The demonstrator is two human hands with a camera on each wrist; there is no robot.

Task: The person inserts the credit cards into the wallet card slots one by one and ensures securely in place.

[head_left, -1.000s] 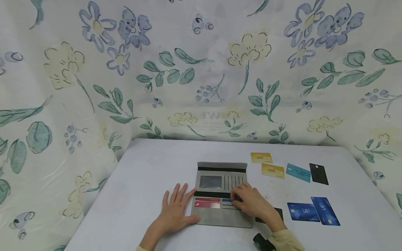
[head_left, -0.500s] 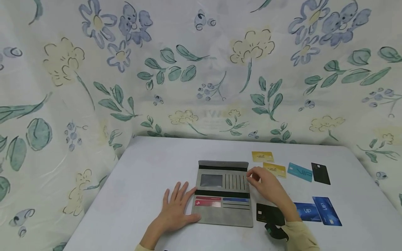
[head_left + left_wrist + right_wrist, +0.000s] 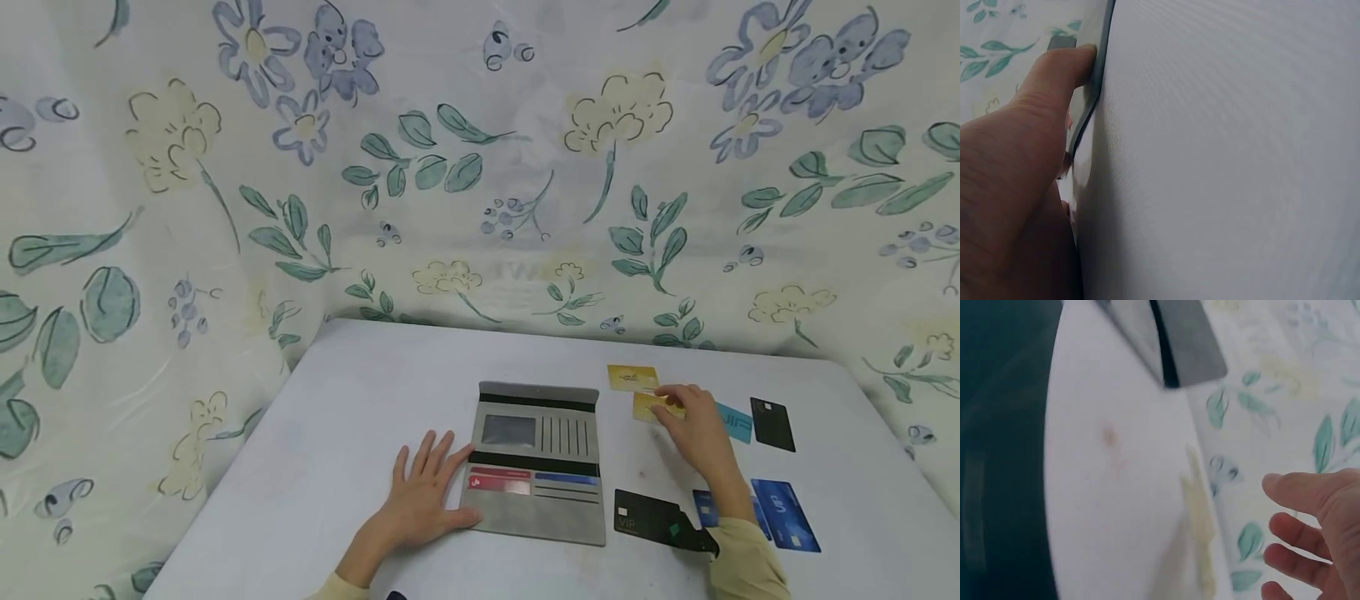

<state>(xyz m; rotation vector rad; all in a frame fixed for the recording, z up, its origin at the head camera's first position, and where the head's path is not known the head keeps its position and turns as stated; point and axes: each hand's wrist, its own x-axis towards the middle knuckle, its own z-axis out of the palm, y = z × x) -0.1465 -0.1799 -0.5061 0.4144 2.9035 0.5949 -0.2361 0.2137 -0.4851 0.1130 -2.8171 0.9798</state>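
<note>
A grey card wallet (image 3: 525, 522) lies unfolded on the white table, with a red card and a blue card in its lower slots. My left hand (image 3: 420, 504) is spread flat, its thumb and forefinger at the wallet's left edge; the left wrist view shows the thumb (image 3: 1082, 59) on that edge. Over the nearer yellow card (image 3: 645, 407) hovers my right hand (image 3: 697, 429), thumb and forefinger apart. In the right wrist view its loosely bent fingers (image 3: 1294, 531) have nothing between them, and the card is a blurred yellow strip (image 3: 1197, 519).
Another yellow card (image 3: 630, 377) lies farther back. To the right are a teal card (image 3: 737, 423) and a black card (image 3: 772, 423). Nearer lie two blue cards, one (image 3: 787, 517) overlapping the other, and a black VIP card (image 3: 637, 512). A floral curtain (image 3: 450, 208) hangs behind the table.
My right hand has left the wallet's lower slots and moved right and back to the yellow cards. A blue card now shows in the slot there. The left hand stays put.
</note>
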